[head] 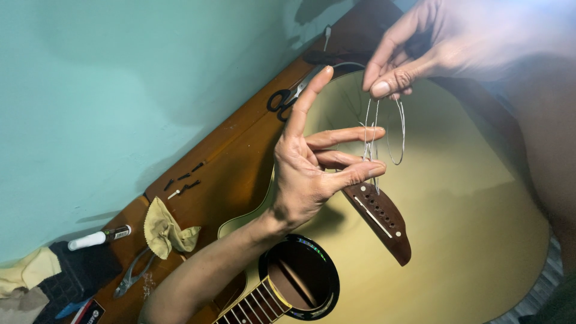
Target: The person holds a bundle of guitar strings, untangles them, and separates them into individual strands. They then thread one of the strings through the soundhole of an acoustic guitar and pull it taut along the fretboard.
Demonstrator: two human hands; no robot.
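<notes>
— What lies at the far left?

— A white tube at about nine o'clock of the yellow cloth, with pliers just below that cloth, all on the brown tabletop. Small pins lie at twelve o'clock of the cloth, and black scissors further up toward one o'clock.

— And the hands?

— The left hand hovers over the pale acoustic guitar, index finger pointing up, its other fingers spread out and pinching a thin wire string. The dark bridge sits at five o'clock of this hand, the sound hole at six o'clock.

— The other one?

— The right hand, at one o'clock of the left hand, pinches the top of the same string between thumb and fingers. The string hangs between the two hands in a loop, above the guitar top, its lower end close to the bridge; I cannot tell whether it touches.
</notes>
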